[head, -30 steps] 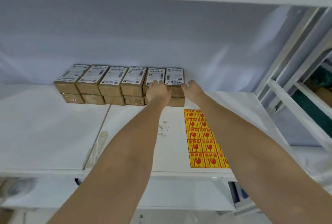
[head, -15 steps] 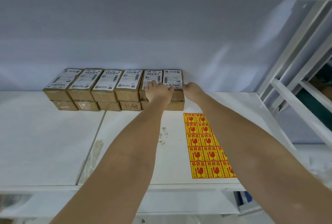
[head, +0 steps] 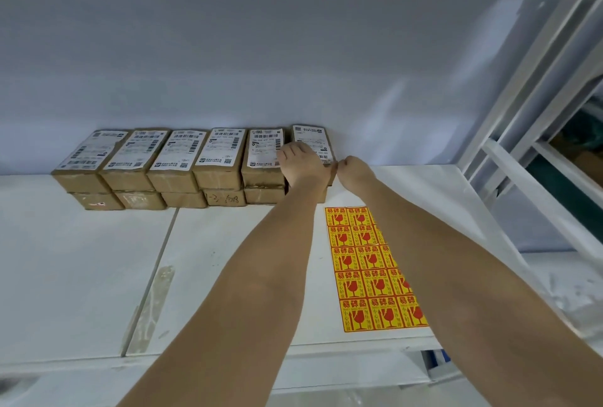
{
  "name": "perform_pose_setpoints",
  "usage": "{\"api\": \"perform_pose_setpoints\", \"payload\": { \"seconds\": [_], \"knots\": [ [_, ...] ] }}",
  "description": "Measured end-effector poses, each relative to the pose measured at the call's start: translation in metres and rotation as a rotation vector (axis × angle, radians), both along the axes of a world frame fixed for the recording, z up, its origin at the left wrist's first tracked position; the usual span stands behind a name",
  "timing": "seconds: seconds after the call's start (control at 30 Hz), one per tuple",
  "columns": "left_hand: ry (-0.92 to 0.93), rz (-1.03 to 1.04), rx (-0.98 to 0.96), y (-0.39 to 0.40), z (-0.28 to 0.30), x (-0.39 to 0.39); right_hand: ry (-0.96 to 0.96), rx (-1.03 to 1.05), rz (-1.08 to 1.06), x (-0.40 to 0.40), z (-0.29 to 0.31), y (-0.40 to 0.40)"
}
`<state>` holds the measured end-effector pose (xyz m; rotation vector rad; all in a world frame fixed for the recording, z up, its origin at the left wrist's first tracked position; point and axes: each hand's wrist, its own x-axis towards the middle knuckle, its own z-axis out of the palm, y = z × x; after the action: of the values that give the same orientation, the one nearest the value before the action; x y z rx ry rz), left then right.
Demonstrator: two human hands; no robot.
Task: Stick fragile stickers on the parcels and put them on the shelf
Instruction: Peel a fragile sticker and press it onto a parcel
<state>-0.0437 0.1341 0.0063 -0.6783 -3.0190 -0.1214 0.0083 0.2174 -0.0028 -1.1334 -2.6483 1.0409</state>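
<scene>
Settling the rightmost top parcel [head: 311,142] against the shelf [head: 81,276] back: left hand [head: 301,163] has crept onto its label, fingers flat; right hand [head: 354,170] stays curled at its side, grip unclear. Placement looks nearly done. Matte cardboard blocks; glossy fragile sticker sheet [head: 362,272] nearby.

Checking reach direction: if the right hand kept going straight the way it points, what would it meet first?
Probably the end parcel: the right hand is already at its right side. Past that is the back wall; depth is unclear.
</scene>
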Motion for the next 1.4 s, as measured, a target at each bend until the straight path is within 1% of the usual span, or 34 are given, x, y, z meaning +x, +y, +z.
{"api": "perform_pose_setpoints", "payload": {
  "seconds": [0.07, 0.23, 0.37, 0.43, 0.6, 0.73, 0.8, 0.9, 1.0, 1.07, 1.2, 1.3, 1.4],
  "knots": [
    [0.024, -0.032, -0.045, 0.005, -0.001, -0.001, 0.017, -0.015, -0.013, 0.002, 0.0, 0.004],
    [0.02, -0.029, -0.086, 0.011, -0.001, -0.001, 0.022, -0.01, -0.008, 0.01, -0.003, 0.011],
    [-0.017, -0.013, -0.103, 0.016, 0.006, 0.001, -0.048, 0.038, 0.013, 0.012, -0.006, 0.011],
    [-0.048, -0.004, -0.032, 0.019, 0.009, 0.003, -0.049, 0.049, 0.017, 0.013, -0.007, 0.011],
    [-0.071, -0.002, 0.262, 0.016, 0.013, 0.015, 0.074, 0.034, -0.051, 0.023, -0.005, 0.013],
    [-0.082, -0.052, 0.427, 0.001, 0.012, 0.03, 0.165, -0.062, -0.088, 0.036, -0.004, 0.012],
    [-0.149, -0.086, 0.519, -0.008, 0.014, 0.039, 0.298, -0.172, -0.084, 0.045, -0.003, 0.006],
    [-0.373, -0.128, 0.694, -0.031, 0.008, 0.052, 0.495, -0.372, -0.079, 0.063, -0.001, -0.012],
    [-0.585, -0.165, 0.836, -0.06, -0.001, 0.063, 0.574, -0.428, -0.028, 0.081, -0.004, -0.03],
    [-0.669, -0.154, 0.896, -0.075, -0.006, 0.07, 0.561, -0.424, 0.011, 0.089, -0.008, -0.039],
    [-0.828, -0.108, 0.948, -0.095, -0.009, 0.078, 0.552, -0.343, 0.095, 0.101, -0.014, -0.06],
    [-0.854, -0.098, 0.956, -0.11, -0.015, 0.083, 0.526, -0.323, 0.134, 0.108, -0.02, -0.077],
    [-0.887, -0.037, 0.902, -0.132, -0.022, 0.093, 0.441, -0.35, 0.16, 0.115, -0.031, -0.092]
  ]
}}
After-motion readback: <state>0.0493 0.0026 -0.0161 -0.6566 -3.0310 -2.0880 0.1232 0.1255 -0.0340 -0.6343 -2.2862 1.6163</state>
